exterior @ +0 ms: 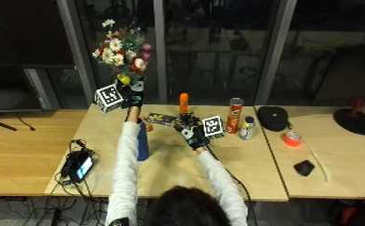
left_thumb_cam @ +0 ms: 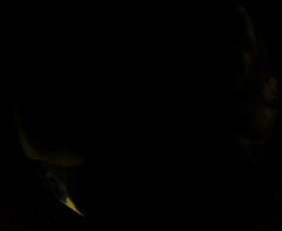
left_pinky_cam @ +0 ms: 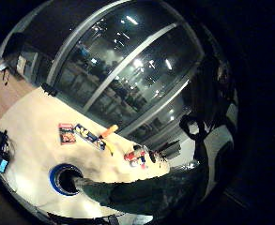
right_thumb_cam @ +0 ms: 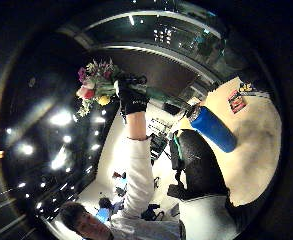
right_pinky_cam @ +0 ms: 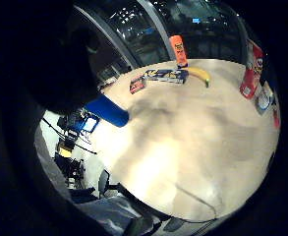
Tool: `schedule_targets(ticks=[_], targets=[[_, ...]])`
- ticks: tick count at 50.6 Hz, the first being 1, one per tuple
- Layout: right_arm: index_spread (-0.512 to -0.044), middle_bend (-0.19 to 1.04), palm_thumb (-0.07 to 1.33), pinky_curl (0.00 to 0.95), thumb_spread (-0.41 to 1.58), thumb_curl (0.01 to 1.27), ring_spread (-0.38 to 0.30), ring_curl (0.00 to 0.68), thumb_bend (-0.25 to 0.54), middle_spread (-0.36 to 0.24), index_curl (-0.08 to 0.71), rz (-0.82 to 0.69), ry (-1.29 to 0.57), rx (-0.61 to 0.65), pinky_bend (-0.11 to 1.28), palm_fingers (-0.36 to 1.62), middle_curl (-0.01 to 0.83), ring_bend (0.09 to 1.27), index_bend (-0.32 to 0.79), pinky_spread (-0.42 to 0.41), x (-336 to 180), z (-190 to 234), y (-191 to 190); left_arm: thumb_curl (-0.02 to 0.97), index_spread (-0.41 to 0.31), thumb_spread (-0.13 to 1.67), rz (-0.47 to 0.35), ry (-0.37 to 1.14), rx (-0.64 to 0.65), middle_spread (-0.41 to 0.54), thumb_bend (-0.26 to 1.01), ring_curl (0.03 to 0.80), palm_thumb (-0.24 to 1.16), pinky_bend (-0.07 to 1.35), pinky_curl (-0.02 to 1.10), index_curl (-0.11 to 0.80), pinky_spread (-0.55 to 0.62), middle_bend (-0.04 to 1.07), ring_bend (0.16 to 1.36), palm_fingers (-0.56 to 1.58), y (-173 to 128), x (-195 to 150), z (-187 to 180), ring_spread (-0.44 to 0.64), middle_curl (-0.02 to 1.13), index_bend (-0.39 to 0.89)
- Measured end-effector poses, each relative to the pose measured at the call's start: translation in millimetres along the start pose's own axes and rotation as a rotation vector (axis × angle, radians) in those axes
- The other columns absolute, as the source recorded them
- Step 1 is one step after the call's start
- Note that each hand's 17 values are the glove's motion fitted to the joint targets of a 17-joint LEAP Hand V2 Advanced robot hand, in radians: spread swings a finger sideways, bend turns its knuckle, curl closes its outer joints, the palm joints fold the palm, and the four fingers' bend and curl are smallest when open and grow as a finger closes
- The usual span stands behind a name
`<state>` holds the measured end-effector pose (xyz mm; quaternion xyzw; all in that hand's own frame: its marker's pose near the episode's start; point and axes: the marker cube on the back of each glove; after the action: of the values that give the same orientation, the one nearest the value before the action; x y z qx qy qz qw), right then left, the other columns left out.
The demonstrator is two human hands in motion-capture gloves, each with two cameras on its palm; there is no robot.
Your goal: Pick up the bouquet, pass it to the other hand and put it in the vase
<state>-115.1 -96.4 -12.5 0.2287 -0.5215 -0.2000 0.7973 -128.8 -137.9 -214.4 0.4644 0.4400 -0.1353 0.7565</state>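
My left hand (exterior: 132, 92) is raised high above the table's far left and grips the stems of a bouquet (exterior: 121, 51) of white, pink and yellow flowers, blooms up. The right thumb side palm view shows that hand (right_thumb_cam: 131, 100) round the bouquet (right_thumb_cam: 93, 85), whose green stems slant down toward the blue vase (right_thumb_cam: 213, 128). In the left little finger side palm view the stem end (left_pinky_cam: 87, 185) lines up with the vase mouth (left_pinky_cam: 64, 178). The vase (exterior: 143, 142) stands upright on the table, partly behind my left forearm. My right hand (exterior: 192, 133) hovers low over the table, right of the vase, holding nothing.
Behind the right hand stand an orange bottle (exterior: 183, 102), a flat box (exterior: 162, 118) and a red crisp can (exterior: 234, 115). A banana (right_pinky_cam: 199, 73) lies beside the box. A phone with cables (exterior: 79, 165) sits near the table's left edge. A black pouch (exterior: 272, 117) lies further right.
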Motion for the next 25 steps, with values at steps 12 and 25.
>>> schedule_targets(ticks=[12,25], targets=[[-0.260,0.24,0.69,0.328,1.05,0.43,-0.146,0.375,-0.023,-0.103,0.284,0.040,-0.007,-0.008,0.19,0.87,0.425,0.40,0.12,0.193,-11,-1,8,0.785,-0.351,0.41,-0.024,-0.013,-0.002,-0.351,-0.03,0.478,0.83,0.67,0.48,0.614,-0.40,0.75,0.82,1.37,6,-15,-1,-0.38,0.57,0.29],[-0.260,0.23,0.70,0.326,1.05,0.42,-0.147,0.380,-0.023,-0.101,0.281,0.053,-0.003,-0.015,0.18,0.87,0.428,0.40,0.12,0.197,7,1,6,0.788,-0.347,0.40,-0.097,0.009,-0.155,-0.351,-0.04,0.475,0.82,0.67,0.48,0.619,-0.40,0.75,0.81,1.36,37,-50,-10,-0.38,0.57,0.28]])
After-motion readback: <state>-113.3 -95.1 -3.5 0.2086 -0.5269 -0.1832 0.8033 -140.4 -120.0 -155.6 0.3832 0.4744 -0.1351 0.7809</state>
